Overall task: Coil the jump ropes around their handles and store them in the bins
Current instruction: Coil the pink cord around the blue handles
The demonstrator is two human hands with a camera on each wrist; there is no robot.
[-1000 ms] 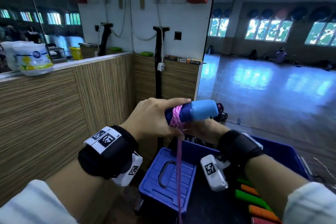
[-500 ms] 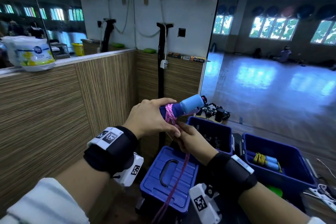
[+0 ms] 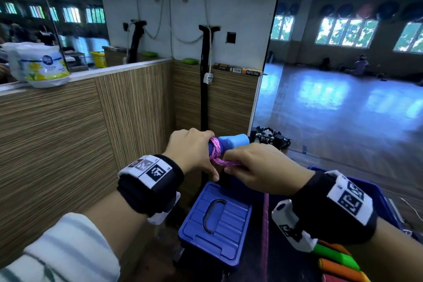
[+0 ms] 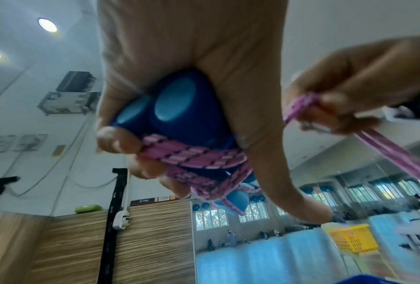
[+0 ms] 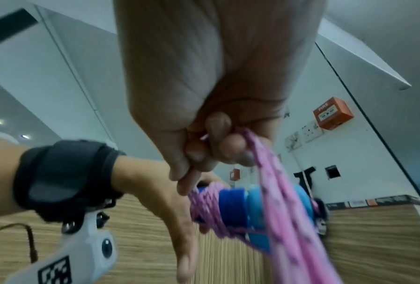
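Head view hides most of the two blue foam handles [image 3: 230, 142] inside the left hand [image 3: 192, 151], whose fingers curl round them, only the paler rounded ends jutting out toward the right hand [image 3: 258, 167]; the left wrist view shows both round end caps side by side in the palm; the braided pink jump rope [image 3: 216, 151] lies wound in a few turns around the handles just beside the left thumb, then runs to the right hand, which pinches a doubled strand between curled fingers and thumb; the rest hangs below the right hand, blurred in the right wrist view; under both hands sits a ribbed blue plastic bin lid [image 3: 215, 224], and the blue bin [image 3: 380, 192] behind the right wrist is mostly covered.
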